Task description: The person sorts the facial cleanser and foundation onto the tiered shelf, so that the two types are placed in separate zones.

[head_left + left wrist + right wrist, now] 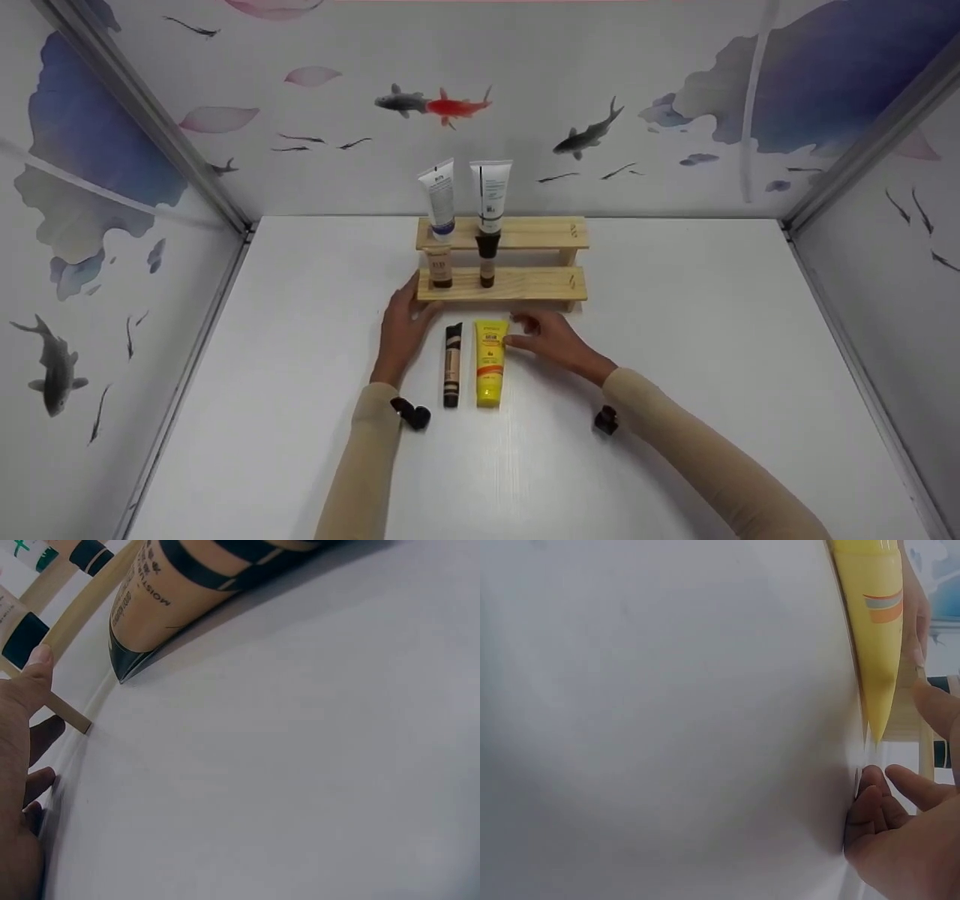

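Note:
My left hand [403, 330] is at the left front corner of a two-tier wooden rack [525, 285], its thumb [39, 664] on the lower board's edge and the other fingers loosely bent below. My right hand [559, 341] is beside the top of a yellow tube [490, 367], fingers loosely curled and nothing between them; the thumb is right at the tube's edge in the head view. Left of the yellow tube lies a black and beige tube [451, 367]. On the lower tier stand a beige BB tube [439, 266] and a dark-capped slim tube [487, 262].
Two white tubes, one with a blue cap [442, 199] and one plain white tube [491, 195], stand on the upper tier. The white table [675, 300] is enclosed by printed panels with fish [589, 131]. The rack's right half holds no tubes.

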`<state>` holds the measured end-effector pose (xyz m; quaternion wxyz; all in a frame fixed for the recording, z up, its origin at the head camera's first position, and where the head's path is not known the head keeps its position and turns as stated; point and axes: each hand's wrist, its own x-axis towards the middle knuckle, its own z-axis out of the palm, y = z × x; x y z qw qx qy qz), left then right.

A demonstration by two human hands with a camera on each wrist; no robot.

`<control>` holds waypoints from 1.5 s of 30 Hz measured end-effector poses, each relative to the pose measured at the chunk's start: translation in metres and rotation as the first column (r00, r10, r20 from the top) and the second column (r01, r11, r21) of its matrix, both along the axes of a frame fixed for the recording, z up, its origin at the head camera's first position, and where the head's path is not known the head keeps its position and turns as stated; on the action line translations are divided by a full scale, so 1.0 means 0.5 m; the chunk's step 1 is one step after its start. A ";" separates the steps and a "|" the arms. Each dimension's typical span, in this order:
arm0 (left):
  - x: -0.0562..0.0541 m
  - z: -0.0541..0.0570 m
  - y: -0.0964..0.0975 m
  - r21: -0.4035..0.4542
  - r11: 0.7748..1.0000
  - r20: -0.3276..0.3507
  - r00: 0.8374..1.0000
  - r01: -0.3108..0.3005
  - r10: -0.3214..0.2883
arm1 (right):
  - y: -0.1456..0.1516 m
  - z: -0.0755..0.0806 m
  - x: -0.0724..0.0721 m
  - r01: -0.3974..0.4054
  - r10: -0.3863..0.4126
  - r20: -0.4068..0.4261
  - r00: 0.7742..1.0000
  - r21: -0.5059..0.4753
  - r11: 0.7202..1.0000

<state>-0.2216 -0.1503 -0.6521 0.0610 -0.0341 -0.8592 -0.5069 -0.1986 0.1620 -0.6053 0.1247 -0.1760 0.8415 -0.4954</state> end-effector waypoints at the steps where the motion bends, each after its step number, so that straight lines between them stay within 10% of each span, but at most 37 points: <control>1: 0.000 0.002 -0.001 -0.005 1.000 0.002 1.000 -0.003 0.003 | -0.002 -0.001 -0.002 0.000 0.000 -0.006 1.000 0.000 1.000; 45: 0.003 0.004 0.000 -0.015 1.000 0.022 1.000 -0.016 0.017 | -0.039 0.019 -0.030 -0.048 0.047 0.011 0.999 0.151 0.987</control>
